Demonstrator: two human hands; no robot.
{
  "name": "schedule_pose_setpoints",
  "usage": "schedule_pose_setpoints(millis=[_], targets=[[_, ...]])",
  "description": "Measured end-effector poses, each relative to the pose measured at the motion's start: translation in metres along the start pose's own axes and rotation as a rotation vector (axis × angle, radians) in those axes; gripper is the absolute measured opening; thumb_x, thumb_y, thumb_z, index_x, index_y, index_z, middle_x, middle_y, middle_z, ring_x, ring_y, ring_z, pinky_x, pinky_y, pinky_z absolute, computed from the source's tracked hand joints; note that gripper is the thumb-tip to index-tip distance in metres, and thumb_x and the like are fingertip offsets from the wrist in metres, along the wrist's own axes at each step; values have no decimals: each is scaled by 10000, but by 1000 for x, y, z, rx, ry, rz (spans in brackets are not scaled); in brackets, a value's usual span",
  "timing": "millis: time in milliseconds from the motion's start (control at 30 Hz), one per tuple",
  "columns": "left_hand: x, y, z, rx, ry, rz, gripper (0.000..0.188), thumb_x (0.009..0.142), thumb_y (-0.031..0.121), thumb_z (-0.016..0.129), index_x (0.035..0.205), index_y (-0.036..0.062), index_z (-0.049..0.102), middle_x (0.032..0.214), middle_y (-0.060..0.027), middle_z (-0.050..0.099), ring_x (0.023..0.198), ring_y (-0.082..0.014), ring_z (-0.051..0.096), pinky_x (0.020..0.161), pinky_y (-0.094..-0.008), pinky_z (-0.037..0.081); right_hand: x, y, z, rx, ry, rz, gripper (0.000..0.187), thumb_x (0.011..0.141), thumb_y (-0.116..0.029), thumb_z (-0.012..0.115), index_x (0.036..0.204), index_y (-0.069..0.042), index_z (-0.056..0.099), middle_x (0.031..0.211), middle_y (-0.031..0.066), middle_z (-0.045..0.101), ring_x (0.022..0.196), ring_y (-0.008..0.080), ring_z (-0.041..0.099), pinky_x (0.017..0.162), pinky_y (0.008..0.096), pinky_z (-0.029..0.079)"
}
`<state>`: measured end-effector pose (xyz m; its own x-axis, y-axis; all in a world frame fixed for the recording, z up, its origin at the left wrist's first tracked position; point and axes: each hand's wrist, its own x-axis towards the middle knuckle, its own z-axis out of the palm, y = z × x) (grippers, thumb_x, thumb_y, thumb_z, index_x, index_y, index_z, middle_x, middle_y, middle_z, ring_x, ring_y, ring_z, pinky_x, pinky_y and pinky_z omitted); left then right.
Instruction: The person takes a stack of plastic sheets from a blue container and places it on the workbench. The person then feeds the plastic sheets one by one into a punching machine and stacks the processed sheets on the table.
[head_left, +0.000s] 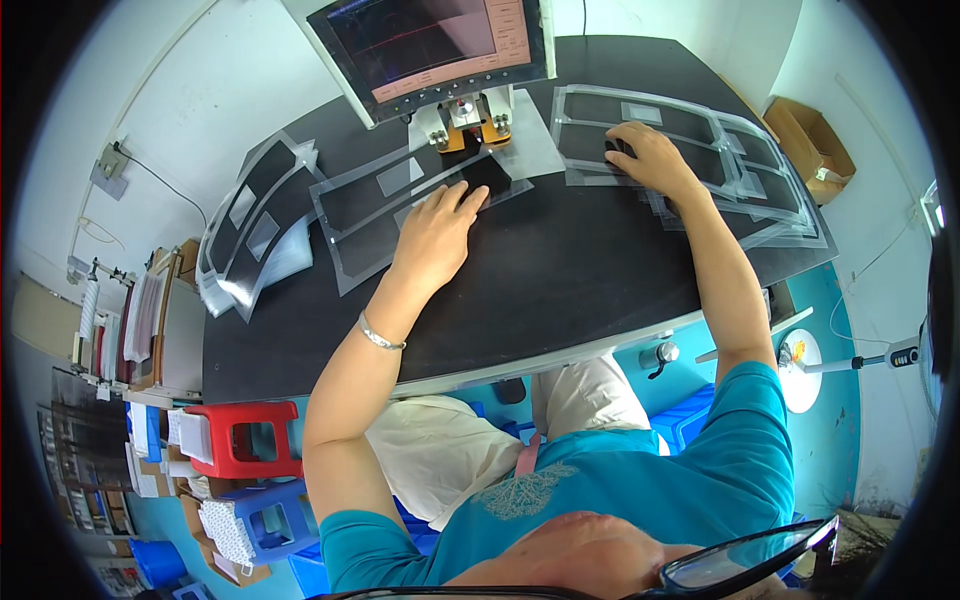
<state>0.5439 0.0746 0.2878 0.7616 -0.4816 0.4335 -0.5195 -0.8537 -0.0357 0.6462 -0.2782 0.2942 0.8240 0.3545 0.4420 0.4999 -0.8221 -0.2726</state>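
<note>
My left hand (440,228) lies palm down with its fingers stretched out over a clear plastic sheet (355,215) with angled pale bands. The sheet's far end reaches under the head of a bench machine (465,118), which has brass-coloured parts. My right hand (650,160) rests on a spread stack of similar clear sheets (590,107) at the right of the table, thumb and fingers apart. Whether those fingertips touch the top sheet's edge is hard to make out.
On the black table (540,290), another pile of clear sheets (245,235) lies at the left. A monitor (430,45) stands above the machine. Beyond the right edge is a cardboard box (810,145). Red (245,440) and blue stools (275,520) stand at lower left.
</note>
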Motion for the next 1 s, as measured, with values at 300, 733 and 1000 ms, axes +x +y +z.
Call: schedule_pose_setpoints(millis=[300,733,1000], targets=[[2,-4,8,61,-11,-41,392,965,118,562,1356,108,577,1345,-150,585,1225,-340,572,992,-445,499,-1,-7,-4,9,-40,36,376,887,-252,676,1201,-48,648,1213,147,651,1118,350,612,972,425,479],[-3,-7,-4,-60,-26,-29,391,957,137,588,1346,100,588,1329,-151,598,1236,-335,568,1011,-443,482,-1,-1,-1,2,6,-8,350,873,-258,679,1158,-55,668,1175,128,659,1111,326,617,957,420,488],[-8,-9,-21,-150,-66,-64,389,947,103,589,1336,104,589,1338,-129,595,1213,-313,582,1014,-407,493,0,1,-1,11,-26,-1,351,867,-256,683,1153,-52,670,1201,132,657,1127,322,614,968,418,484]])
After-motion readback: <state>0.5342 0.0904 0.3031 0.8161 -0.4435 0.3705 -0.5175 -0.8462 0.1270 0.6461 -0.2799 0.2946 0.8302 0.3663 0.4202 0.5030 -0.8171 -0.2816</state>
